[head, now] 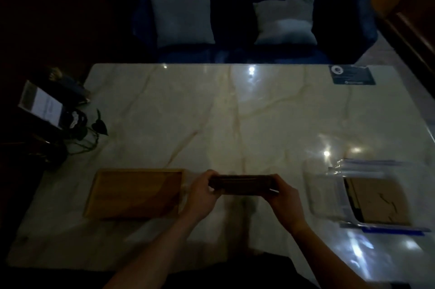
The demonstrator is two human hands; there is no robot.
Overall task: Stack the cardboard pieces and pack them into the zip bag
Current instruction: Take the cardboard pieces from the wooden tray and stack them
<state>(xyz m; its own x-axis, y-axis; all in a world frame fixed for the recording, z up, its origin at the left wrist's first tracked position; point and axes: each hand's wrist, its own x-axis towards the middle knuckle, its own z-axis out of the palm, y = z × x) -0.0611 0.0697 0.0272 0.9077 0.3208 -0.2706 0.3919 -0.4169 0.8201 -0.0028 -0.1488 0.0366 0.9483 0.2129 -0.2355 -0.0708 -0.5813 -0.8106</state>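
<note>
A stack of brown cardboard pieces (pixel 242 184) hangs just above the marble table (pixel 235 112), near its front edge. My left hand (pixel 202 192) grips the stack's left end and my right hand (pixel 281 197) grips its right end. A clear zip bag (pixel 367 192) with blue strips lies flat at the front right. Cardboard (pixel 381 204) shows inside or under that bag; the dim light hides which.
A wooden tray (pixel 136 193) lies at the front left, beside my left hand. A dark card (pixel 353 75) sits at the far right corner. A plant and a small stand (pixel 44 106) stand off the left edge. A blue sofa with two cushions (pixel 183 12) is behind the table.
</note>
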